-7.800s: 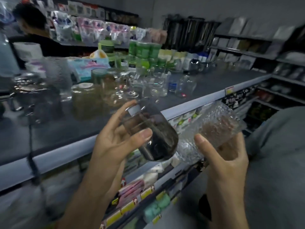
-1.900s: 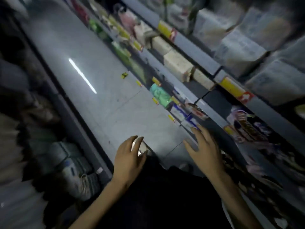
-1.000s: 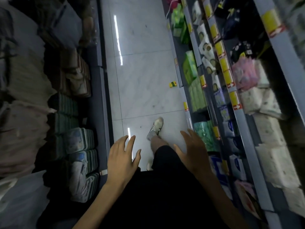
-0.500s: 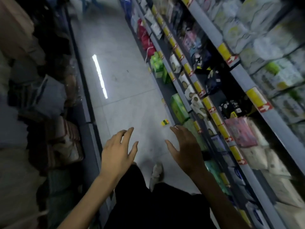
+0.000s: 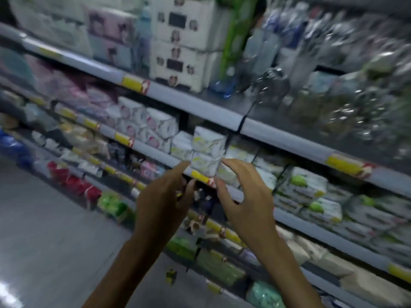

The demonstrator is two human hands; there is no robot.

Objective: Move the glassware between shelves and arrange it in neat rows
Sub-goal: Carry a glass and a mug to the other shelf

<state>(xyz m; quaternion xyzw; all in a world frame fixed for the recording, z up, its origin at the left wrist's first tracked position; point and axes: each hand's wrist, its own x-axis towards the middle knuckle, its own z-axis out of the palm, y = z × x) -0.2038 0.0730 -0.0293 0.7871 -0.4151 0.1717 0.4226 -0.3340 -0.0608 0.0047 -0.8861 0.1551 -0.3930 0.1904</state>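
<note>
Hands raised side by side: your left hand point(image 5: 163, 203) and your right hand point(image 5: 243, 203) are apart, fingers loosely spread and holding nothing. Just beyond both hands, a stack of white packs point(image 5: 209, 147) stands on a middle shelf point(image 5: 153, 151). Above and to the right of your right hand, the blurred glassware point(image 5: 333, 103) crowds the grey upper shelf point(image 5: 287, 140), well apart from either hand.
</note>
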